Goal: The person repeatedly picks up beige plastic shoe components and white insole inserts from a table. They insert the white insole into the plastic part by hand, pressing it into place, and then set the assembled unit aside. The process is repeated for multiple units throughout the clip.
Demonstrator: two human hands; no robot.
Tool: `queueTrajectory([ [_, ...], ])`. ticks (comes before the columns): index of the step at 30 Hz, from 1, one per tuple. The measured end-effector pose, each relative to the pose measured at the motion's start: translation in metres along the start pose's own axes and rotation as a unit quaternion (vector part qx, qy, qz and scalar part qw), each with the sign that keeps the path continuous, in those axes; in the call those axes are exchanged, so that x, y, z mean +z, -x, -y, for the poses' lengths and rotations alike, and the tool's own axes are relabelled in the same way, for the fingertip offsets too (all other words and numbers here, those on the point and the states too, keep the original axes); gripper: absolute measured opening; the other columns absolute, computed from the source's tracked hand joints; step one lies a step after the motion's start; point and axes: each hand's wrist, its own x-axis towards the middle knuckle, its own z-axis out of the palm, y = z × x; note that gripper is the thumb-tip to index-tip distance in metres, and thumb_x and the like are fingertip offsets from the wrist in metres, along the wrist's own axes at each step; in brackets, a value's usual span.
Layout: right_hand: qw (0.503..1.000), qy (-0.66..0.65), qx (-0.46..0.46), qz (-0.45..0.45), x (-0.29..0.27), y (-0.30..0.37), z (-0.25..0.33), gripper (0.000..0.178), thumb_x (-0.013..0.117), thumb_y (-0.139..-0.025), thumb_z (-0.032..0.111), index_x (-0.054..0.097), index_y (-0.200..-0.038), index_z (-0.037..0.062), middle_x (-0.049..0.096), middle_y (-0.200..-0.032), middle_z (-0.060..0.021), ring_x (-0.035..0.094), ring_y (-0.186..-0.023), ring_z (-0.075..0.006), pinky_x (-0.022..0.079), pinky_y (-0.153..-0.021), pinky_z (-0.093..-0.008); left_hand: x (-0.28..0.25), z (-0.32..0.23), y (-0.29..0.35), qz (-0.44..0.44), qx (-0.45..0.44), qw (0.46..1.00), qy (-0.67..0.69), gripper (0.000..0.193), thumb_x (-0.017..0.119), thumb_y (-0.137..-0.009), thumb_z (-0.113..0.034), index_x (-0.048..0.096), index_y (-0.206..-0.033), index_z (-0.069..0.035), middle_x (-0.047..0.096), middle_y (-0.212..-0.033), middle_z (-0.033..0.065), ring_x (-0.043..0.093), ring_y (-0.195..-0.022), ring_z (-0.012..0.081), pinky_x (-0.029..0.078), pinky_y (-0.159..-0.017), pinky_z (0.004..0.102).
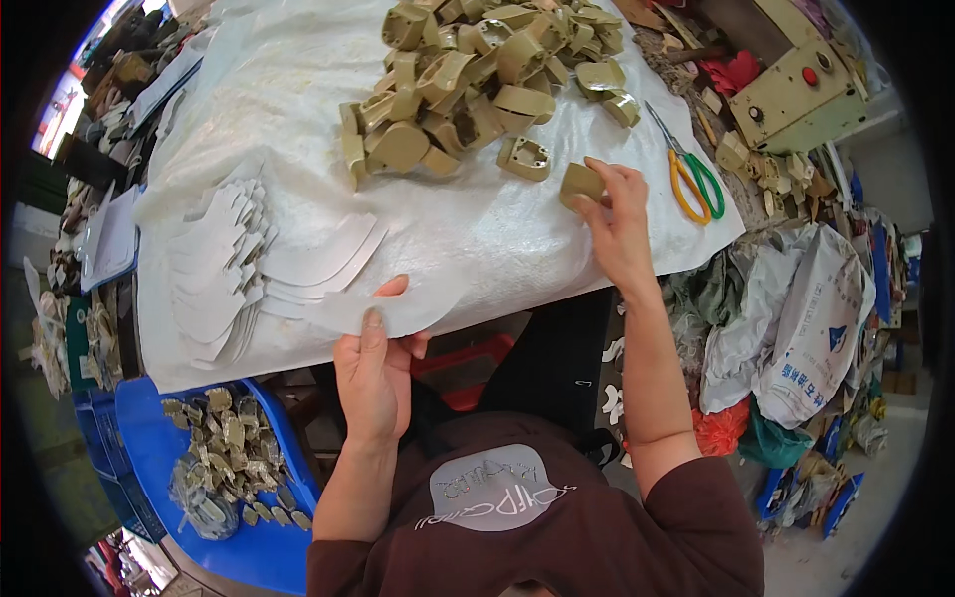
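Observation:
My left hand pinches a curved white cut piece of thin sheet between thumb and fingers, near the table's front edge. In my right hand is an olive block-shaped shoe heel, held by thumb and fingertips just above the table covering. One loose heel lies close by on its left. Beyond it rises a heap of similar olive heels. Fanned stacks of white curved pieces rest to the left of my left hand, with a few more pieces between.
White sheeting covers the table. Scissors with orange and green handles lie at the right edge. A beige machine box with a red button stands behind. At lower left, a blue chair seat carries more heels. Plastic bags sit at right.

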Motion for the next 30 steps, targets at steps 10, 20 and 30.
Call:
queueTrajectory([
  [10, 0.908, -0.408, -0.073, 0.056, -0.01, 0.043, 0.098, 0.041, 0.066, -0.079, -0.005, 0.052, -0.116, 0.0056, 0.066, -0.102, -0.0169, 0.065, -0.093, -0.0263, 0.053, -0.079, -0.032, 0.001, 0.001, 0.01, 0.016, 0.055, 0.998, 0.005, 0.034, 0.041, -0.101, -0.019, 0.054, -0.12, 0.007, 0.056, -0.124, 0.0149, 0.057, -0.093, 0.016, 0.047, -0.082, 0.0319],
  [20, 0.906, -0.351, -0.234, 0.0, 0.03, 0.065, 0.122, 0.044, 0.065, -0.069, -0.012, 0.057, -0.109, 0.003, 0.062, -0.103, -0.0137, 0.06, -0.089, -0.0318, 0.052, -0.074, -0.0374, 0.012, 0.0, 0.024, 0.042, 0.04, 0.998, 0.037, 0.037, 0.04, -0.101, -0.018, 0.05, -0.123, 0.011, 0.058, -0.12, 0.0179, 0.059, -0.106, 0.0203, 0.049, -0.091, 0.0332],
  [30, 0.924, -0.288, -0.249, -0.004, 0.028, 0.061, 0.122, 0.037, 0.068, -0.066, -0.004, 0.06, -0.101, 0.0043, 0.062, -0.097, -0.0098, 0.056, -0.083, -0.0275, 0.047, -0.07, -0.0365, 0.018, -0.002, 0.031, 0.011, 0.057, 0.995, -0.087, 0.04, 0.039, -0.102, -0.019, 0.05, -0.125, 0.012, 0.06, -0.115, 0.0118, 0.057, -0.095, 0.0105, 0.045, -0.08, 0.0206],
])
